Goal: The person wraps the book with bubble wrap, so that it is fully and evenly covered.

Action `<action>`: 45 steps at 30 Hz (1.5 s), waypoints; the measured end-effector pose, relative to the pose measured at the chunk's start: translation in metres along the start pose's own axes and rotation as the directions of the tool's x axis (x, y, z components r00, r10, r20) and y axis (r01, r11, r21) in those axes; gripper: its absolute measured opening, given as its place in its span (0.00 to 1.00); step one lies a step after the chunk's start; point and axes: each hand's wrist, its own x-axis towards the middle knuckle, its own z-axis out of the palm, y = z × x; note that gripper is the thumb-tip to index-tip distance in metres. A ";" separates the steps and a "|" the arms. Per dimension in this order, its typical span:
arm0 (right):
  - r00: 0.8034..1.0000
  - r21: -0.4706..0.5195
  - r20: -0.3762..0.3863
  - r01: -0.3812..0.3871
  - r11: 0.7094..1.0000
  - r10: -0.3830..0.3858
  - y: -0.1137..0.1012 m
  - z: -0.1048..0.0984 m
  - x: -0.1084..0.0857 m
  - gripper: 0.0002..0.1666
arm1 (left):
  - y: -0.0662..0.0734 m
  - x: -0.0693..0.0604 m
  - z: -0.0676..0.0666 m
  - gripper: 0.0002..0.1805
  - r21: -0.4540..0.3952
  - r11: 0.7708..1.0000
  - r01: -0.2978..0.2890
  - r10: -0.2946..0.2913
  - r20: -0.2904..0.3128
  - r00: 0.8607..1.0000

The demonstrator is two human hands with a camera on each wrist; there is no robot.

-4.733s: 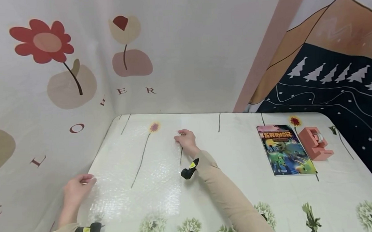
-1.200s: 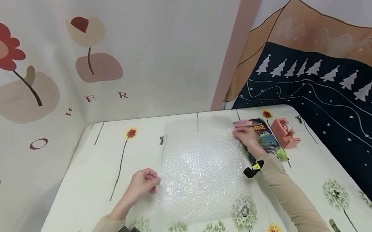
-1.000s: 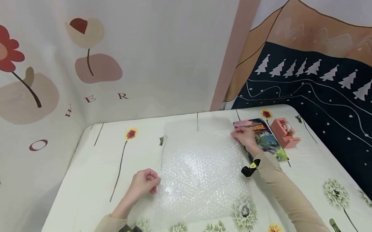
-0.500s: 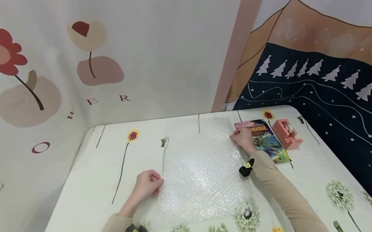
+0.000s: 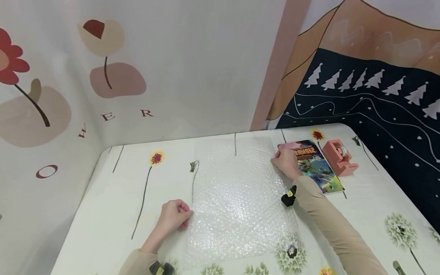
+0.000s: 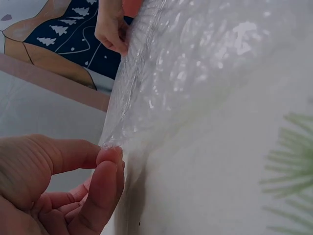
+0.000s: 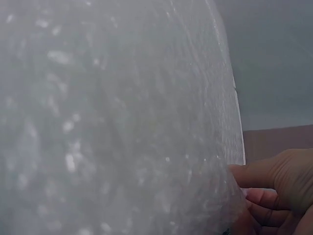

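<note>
A clear sheet of bubble wrap (image 5: 237, 201) lies spread over the middle of the table. My left hand (image 5: 174, 216) pinches its left edge between thumb and fingertips; the left wrist view shows the bubble wrap (image 6: 186, 63) running up from that pinch by the left hand (image 6: 63, 186). At the sheet's right edge, toward the far side, my right hand (image 5: 287, 162) pinches the film. In the right wrist view the right hand (image 7: 279, 191) has thumb and fingers on the sheet's edge, partly hidden by the wrap. Behind the right hand lies a colourful book (image 5: 317, 168), partly covered by it.
A pink tape dispenser (image 5: 339, 159) stands right of the book. The white tablecloth (image 5: 109, 206) has printed flowers. A pale curtain-like wall (image 5: 196, 73) rises behind the table, and a dark panel with tree prints (image 5: 397, 107) is at the right.
Since the earliest frame, both hands have carried the bubble wrap rightward, from the table's left to its middle. Over the last second the right hand has shifted slightly left; the left hand barely moved.
</note>
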 end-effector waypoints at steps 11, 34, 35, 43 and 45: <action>1.000 -0.072 0.004 -0.014 0.997 0.014 0.003 -0.005 0.001 0.11 | 0.003 0.004 0.007 0.08 0.032 0.999 -0.025 0.025 0.007 1.000; 0.986 0.106 -0.150 0.086 0.991 -0.070 0.030 -0.040 -0.021 0.13 | 0.049 0.031 0.012 0.08 0.171 0.957 -0.234 0.236 0.011 0.972; 0.987 0.111 -0.149 0.082 0.990 -0.065 0.032 -0.043 -0.022 0.14 | 0.052 0.033 0.014 0.08 0.159 0.958 -0.240 0.240 0.018 0.970; 0.983 0.130 -0.178 0.064 0.990 -0.040 0.049 -0.062 -0.037 0.13 | 0.074 0.051 0.044 0.11 0.057 0.968 -0.246 0.239 0.096 0.966; 0.981 0.131 -0.191 0.061 0.990 -0.035 0.053 -0.065 -0.042 0.13 | 0.079 0.053 0.052 0.12 0.020 0.971 -0.236 0.232 0.122 0.965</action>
